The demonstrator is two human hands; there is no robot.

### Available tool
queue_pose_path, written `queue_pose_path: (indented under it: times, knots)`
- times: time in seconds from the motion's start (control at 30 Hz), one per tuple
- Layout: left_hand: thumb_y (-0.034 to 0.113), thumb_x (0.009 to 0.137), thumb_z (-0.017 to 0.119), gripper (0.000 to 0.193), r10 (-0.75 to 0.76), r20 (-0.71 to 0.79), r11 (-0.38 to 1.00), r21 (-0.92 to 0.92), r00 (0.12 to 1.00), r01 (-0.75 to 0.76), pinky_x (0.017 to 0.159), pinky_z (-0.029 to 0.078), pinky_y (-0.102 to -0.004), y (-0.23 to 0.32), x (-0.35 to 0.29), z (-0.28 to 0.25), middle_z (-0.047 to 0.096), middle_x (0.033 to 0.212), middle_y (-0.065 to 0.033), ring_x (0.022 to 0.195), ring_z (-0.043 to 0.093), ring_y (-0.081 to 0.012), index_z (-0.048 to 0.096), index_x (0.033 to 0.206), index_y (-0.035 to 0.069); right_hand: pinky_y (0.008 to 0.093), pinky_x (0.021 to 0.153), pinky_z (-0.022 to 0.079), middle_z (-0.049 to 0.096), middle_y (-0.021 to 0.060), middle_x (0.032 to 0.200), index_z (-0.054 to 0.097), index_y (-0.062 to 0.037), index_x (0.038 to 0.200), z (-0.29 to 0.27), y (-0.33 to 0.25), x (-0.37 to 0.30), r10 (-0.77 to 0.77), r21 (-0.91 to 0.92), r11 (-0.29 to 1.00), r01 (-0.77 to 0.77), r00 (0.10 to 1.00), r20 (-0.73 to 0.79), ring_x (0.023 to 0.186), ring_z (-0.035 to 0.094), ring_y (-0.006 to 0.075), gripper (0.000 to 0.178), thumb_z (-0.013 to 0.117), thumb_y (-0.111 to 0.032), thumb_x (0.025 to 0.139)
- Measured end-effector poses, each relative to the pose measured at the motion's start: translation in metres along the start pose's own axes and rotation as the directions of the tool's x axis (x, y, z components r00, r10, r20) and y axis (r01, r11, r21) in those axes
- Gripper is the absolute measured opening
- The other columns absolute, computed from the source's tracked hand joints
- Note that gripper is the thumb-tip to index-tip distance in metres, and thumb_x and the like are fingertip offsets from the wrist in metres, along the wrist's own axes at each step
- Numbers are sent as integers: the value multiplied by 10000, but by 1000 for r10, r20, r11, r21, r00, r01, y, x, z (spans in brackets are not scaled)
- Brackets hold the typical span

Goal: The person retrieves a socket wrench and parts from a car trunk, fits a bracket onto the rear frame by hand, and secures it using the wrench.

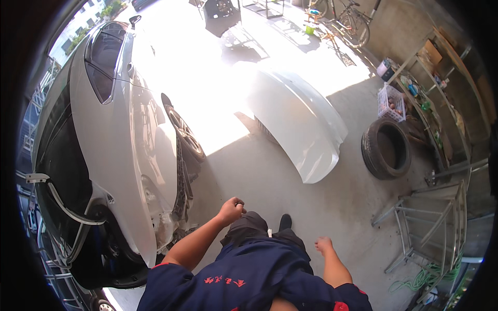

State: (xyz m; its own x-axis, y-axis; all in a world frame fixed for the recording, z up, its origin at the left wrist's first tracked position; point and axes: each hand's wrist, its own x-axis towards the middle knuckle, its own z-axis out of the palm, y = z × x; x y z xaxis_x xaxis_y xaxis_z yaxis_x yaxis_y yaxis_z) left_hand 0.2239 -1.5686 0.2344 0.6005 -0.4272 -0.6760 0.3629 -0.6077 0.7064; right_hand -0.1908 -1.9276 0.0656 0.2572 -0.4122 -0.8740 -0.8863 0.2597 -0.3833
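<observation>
My left hand (pixel 232 210) hangs beside my left thigh, its fingers curled in. Whether anything small sits inside them I cannot make out. My right hand (pixel 324 244) hangs low at my right side, away from any object, its fingers mostly hidden by the angle. On the left stands a white car (pixel 124 109), the end nearest me stripped, with bare metal and dark openings showing. A loose white curved car body panel (pixel 301 124) is ahead of me, apart from both hands; its support is mostly hidden.
A tyre (pixel 386 149) is to the right of the panel. Behind it are a white plastic crate (pixel 391 102) and a cluttered shelf (pixel 433 98). A metal frame stand (pixel 425 223) and green hose (pixel 428 277) lie near right. Bicycles (pixel 353 23) stand far right; strong sunlight washes out the floor ahead.
</observation>
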Motion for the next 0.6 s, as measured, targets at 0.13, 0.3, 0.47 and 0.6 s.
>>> queue_pose_path:
  times: [0.13, 0.3, 0.47, 0.6]
  knots:
    - [62, 998, 502, 307, -75, -195, 979, -200, 978, 35, 675, 555, -324, -2, 54, -75, 744, 1069, -145, 753, 648, -163, 617, 1276, 4, 326, 647, 581, 740, 107, 994, 642, -9, 1263, -27, -303, 51, -273, 264, 913, 311, 947, -172, 747, 670, 160, 295, 554, -179, 1038]
    - [76, 1001, 522, 274, -181, -363, 925, -379, 914, 32, 654, 535, -318, 36, 166, -155, 661, 993, -76, 726, 586, -146, 656, 1234, 21, 318, 660, 582, 730, 106, 990, 616, -11, 1298, -7, -562, 124, -446, 143, 876, 460, 887, -121, 745, 667, 145, 324, 567, -187, 1030]
    - [145, 994, 562, 295, -222, -317, 914, -396, 922, 84, 695, 564, -347, 103, 284, -272, 703, 886, -96, 765, 664, -174, 716, 1203, 5, 351, 626, 583, 724, 115, 990, 630, -13, 1275, 81, -655, 190, -180, -71, 981, 182, 983, 36, 752, 684, 191, 307, 590, -157, 1007]
    - [182, 966, 561, 361, 28, -411, 999, -30, 911, -44, 930, 572, -387, 176, 354, -402, 777, 1075, -191, 1002, 740, -271, 732, 1221, -7, 373, 695, 576, 733, 129, 1074, 638, 17, 1364, 175, -739, 195, -37, -374, 912, 168, 943, 331, 856, 708, 226, 425, 636, -201, 999]
